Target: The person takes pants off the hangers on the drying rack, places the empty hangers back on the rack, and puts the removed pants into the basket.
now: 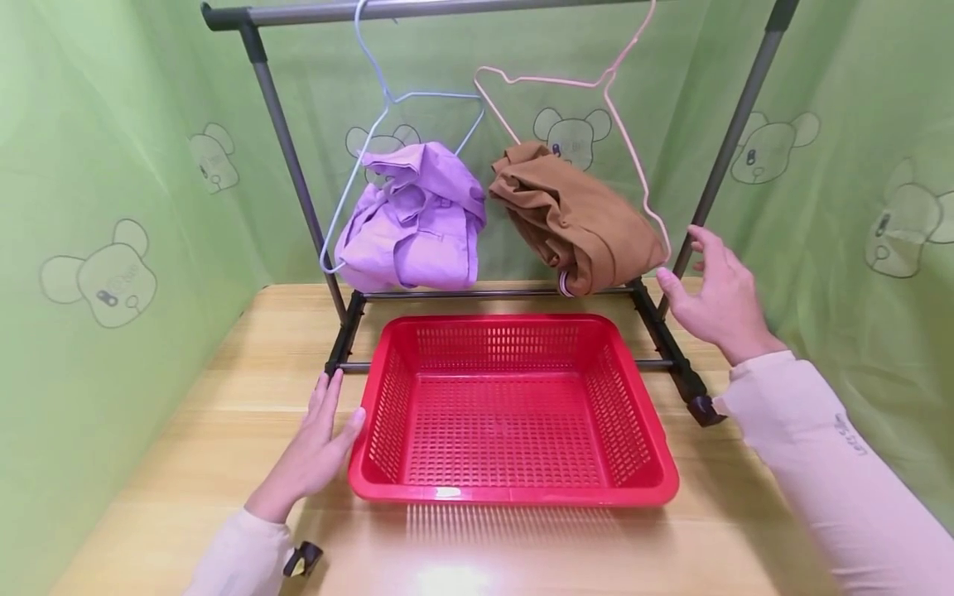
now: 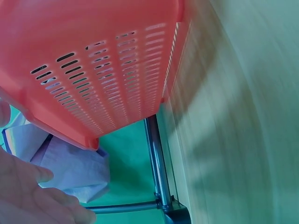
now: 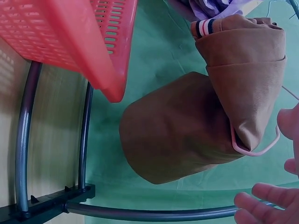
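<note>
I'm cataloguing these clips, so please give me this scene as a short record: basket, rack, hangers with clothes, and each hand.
Basket: red, perforated, on the table
Rack: dark posts, behind the basket
Blue hanger: carries the purple garment
Pink hanger: carries the brown garment
Left hand: fingers extended, at the basket's left side; contact unclear
Right hand: fingers extended, thumb near the pink hanger's lower corner; contact unclear
</note>
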{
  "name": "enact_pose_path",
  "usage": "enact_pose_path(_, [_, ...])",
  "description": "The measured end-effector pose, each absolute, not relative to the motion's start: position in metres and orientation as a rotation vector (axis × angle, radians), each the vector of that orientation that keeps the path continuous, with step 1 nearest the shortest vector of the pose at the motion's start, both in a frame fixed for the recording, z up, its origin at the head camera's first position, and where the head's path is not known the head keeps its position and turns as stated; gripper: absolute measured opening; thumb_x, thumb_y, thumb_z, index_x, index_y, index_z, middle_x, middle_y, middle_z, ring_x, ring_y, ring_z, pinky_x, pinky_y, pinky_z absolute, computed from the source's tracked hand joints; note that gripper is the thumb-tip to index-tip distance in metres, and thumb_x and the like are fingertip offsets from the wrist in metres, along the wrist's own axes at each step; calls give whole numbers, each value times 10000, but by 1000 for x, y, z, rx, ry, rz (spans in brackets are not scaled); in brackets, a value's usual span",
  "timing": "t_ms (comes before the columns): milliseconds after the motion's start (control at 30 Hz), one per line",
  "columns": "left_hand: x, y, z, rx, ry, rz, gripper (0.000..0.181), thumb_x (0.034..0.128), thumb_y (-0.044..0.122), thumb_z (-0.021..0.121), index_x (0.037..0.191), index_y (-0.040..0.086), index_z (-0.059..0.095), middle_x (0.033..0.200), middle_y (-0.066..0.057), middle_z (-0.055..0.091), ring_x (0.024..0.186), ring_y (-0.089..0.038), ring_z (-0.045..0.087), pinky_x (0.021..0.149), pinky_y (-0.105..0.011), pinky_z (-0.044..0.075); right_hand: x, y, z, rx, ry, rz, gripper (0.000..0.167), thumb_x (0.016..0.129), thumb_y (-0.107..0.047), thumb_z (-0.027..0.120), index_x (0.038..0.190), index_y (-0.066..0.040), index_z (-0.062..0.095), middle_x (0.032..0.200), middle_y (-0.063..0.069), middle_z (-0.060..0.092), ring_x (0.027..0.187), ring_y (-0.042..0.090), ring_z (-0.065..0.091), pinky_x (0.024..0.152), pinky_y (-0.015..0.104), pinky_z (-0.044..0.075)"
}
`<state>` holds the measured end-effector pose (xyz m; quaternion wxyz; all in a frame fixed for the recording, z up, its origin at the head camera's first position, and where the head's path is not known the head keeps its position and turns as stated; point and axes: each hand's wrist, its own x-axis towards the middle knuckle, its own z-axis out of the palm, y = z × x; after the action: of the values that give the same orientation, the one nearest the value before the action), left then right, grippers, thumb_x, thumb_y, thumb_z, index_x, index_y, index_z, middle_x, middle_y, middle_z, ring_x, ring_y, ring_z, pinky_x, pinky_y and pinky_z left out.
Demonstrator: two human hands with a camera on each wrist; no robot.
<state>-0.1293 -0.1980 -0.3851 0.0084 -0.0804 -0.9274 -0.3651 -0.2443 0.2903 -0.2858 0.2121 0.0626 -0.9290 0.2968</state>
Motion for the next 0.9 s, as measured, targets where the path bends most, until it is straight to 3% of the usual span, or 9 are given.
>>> enact_pose_path(900, [-130,-193,-390,-307,-2837,-1325,712,1041,396,369,1543,39,11,1593,-199,-50,1429,-446,16,1048,-671,141,-250,287,-281,155,-2565,883,701,969,-384,526,1522,-93,208,1316,300,473,1129,469,497,857,644,400])
